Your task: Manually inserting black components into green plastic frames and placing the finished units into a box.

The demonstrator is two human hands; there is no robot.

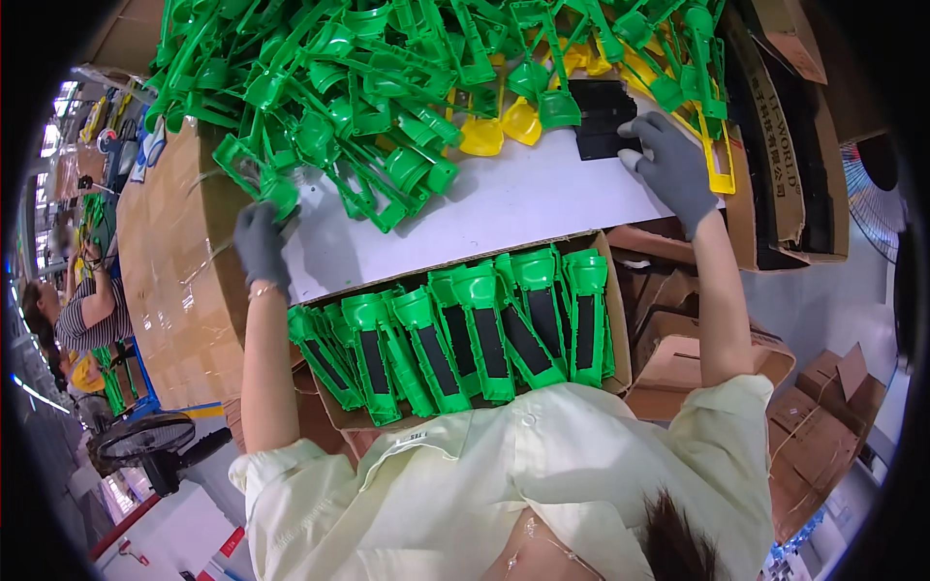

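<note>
Grey-gloved left hand (262,242), past the left corner of the filled carton (620,334), fingertips at the cup end of a green part (278,191) whose long axis slants away up-left; grip cannot be told. Past its right corner, black pieces (605,121) lie just left of the nearer right hand (673,165), finger and thumb slightly apart at their edge. White tabletop (484,203) behind carton; floor fan (145,441) left, cardboard boxes (823,412) right.

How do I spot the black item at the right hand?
Find the white tabletop below the big heap of green parts. Look toward its right side, by the gloved right hand. The black item there looks flat and dark, unlike the bright green and yellow parts around it.
</note>
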